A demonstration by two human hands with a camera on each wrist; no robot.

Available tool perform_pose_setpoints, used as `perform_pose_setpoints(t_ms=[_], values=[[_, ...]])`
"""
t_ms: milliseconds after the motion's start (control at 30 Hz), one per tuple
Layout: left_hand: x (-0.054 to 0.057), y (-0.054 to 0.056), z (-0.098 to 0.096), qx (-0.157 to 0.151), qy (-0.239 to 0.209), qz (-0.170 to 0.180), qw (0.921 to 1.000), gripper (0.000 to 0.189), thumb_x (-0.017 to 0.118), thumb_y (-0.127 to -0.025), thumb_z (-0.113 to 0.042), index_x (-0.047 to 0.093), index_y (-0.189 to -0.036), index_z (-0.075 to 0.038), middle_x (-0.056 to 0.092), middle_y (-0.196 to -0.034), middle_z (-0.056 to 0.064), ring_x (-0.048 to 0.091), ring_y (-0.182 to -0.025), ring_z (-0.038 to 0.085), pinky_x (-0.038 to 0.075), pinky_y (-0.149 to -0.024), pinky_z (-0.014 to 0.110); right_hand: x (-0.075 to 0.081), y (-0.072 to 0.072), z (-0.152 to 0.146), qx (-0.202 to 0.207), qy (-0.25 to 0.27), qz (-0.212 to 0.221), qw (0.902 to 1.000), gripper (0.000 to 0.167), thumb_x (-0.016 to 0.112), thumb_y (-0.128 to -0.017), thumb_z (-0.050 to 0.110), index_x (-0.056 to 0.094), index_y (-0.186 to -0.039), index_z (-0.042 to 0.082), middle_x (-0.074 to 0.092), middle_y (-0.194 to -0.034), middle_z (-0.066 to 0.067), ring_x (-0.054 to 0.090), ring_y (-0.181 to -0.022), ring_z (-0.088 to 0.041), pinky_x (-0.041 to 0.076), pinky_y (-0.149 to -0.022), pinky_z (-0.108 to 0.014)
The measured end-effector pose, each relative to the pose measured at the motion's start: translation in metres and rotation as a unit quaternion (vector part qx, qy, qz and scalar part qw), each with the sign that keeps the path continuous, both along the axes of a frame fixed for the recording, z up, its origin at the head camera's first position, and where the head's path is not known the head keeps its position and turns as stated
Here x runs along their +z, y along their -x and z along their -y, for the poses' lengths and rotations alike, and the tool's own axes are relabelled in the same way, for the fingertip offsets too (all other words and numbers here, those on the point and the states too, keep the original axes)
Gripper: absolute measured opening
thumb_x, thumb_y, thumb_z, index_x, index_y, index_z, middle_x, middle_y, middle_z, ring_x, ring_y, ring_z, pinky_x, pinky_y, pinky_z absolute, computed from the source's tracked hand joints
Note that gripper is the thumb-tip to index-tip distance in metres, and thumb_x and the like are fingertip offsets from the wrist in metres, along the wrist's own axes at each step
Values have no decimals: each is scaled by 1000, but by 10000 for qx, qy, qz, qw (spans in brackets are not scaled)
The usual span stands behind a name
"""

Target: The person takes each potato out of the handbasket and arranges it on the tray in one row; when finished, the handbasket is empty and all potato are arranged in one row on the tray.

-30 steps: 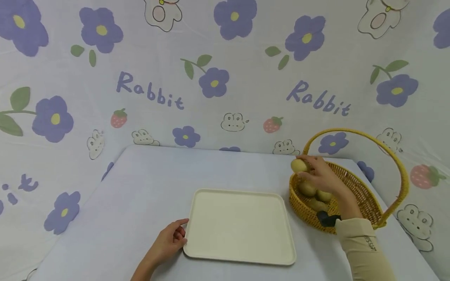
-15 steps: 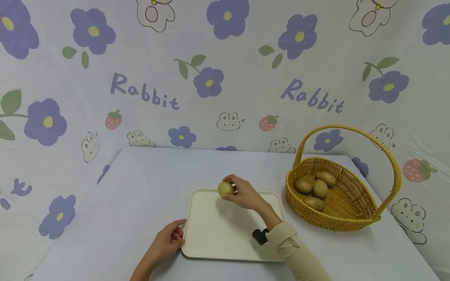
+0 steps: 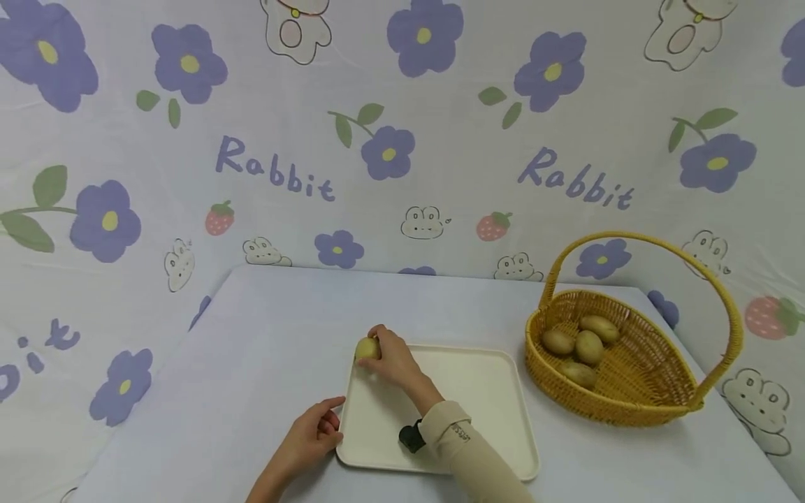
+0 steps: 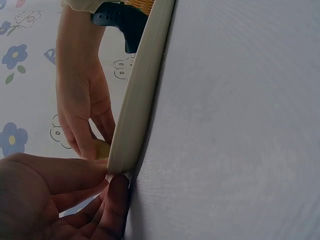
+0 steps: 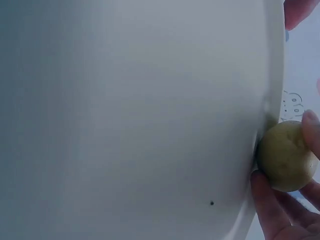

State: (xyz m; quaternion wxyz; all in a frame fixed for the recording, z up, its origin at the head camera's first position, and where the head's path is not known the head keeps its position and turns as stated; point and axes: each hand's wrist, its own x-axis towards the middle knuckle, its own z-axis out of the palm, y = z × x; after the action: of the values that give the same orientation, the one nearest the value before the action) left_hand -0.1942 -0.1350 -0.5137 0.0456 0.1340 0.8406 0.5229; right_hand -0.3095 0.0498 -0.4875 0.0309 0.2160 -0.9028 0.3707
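In the head view my right hand (image 3: 393, 360) holds a round yellowish potato (image 3: 367, 348) at the back left corner of the cream tray (image 3: 472, 391). The right wrist view has this potato (image 5: 286, 156) between thumb and fingertips, right at the tray's raised rim (image 5: 274, 75). My left hand (image 3: 308, 436) is at the tray's left edge, its thumb and forefinger on the rim. Up close in the left wrist view, the left thumb and fingers (image 4: 75, 175) pinch the tray's edge (image 4: 135, 100), while the right hand partly hides the potato behind them.
A yellow wicker basket (image 3: 604, 412) with a tall arched handle stands at the right, several potatoes (image 3: 589, 347) inside it. White cloth (image 3: 207, 391) covers the table, and a flower-and-rabbit printed curtain (image 3: 377, 91) hangs behind and at the sides.
My right hand has carried the potato from above the basket leftward across the tray to its back left corner. The left hand has stayed at the tray's left edge.
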Motion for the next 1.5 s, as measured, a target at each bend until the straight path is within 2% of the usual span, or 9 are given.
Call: perform_pose_setpoints(t_ms=[100, 200, 333, 500, 767, 1033, 1200, 1500], values=[[0, 0, 0, -11, 32, -45, 10000, 53, 63, -77, 9, 48, -128, 8, 52, -89, 8, 48, -73, 7, 44, -62, 19, 0, 0, 1, -81, -164, 250, 9995, 53, 78, -76, 19, 49, -117, 2, 53, -107, -15, 52, -91, -25, 44, -79, -38], [-2, -1, 2, 34, 59, -77, 9999, 53, 64, -77, 9, 49, -127, 8, 52, -88, 7, 48, -72, 5, 44, -61, 19, 2, -2, 0, -78, -258, 286, 9992, 55, 79, -73, 14, 49, -117, 0, 51, -108, -17, 52, -93, -27, 44, -83, -41], [-3, 0, 4, 40, 75, -121, 9999, 53, 64, -76, 9, 49, -127, 7, 52, -88, 7, 48, -71, 5, 44, -61, 19, 4, -4, -2, -162, -179, 240, 9994, 52, 80, -71, 11, 49, -111, -2, 51, -101, -16, 51, -89, -26, 44, -80, -39], [-3, 1, 3, -41, 79, -139, 9999, 53, 65, -77, 7, 49, -127, 8, 52, -88, 7, 48, -72, 5, 44, -62, 19, 2, -3, 0, -218, 17, 352, 9991, 52, 81, -71, 16, 48, -107, -3, 53, -94, -12, 50, -84, -22, 44, -75, -35], [0, 1, 2, -44, -8, -171, 9998, 52, 64, -77, 8, 49, -127, 9, 53, -88, 8, 48, -72, 5, 44, -61, 19, 4, -3, 0, -311, -140, 560, 9978, 63, 81, -71, 19, 47, -120, -2, 53, -102, -17, 52, -92, -26, 44, -83, -40], [-5, 2, 3, -73, -1, -183, 9998, 52, 64, -76, 8, 49, -126, 9, 52, -88, 7, 48, -72, 4, 44, -62, 18, -1, -5, -2, -228, 45, 695, 9973, 59, 79, -73, 15, 48, -121, -1, 51, -104, -18, 50, -93, -27, 43, -84, -42], [-4, 2, 2, -76, -56, -162, 9998, 52, 65, -77, 7, 49, -126, 9, 52, -88, 7, 48, -72, 4, 44, -62, 18, -3, -4, -1, -273, 173, 770, 9965, 61, 79, -74, 17, 48, -124, 1, 48, -105, -18, 50, -93, -26, 43, -83, -42], [-6, 2, 3, -122, -117, -189, 9997, 52, 64, -76, 7, 49, -126, 9, 53, -88, 7, 48, -71, 3, 44, -61, 18, -1, -6, -5, -240, 62, 941, 9953, 67, 79, -74, 15, 45, -130, 0, 46, -108, -19, 52, -97, -28, 42, -90, -44]])
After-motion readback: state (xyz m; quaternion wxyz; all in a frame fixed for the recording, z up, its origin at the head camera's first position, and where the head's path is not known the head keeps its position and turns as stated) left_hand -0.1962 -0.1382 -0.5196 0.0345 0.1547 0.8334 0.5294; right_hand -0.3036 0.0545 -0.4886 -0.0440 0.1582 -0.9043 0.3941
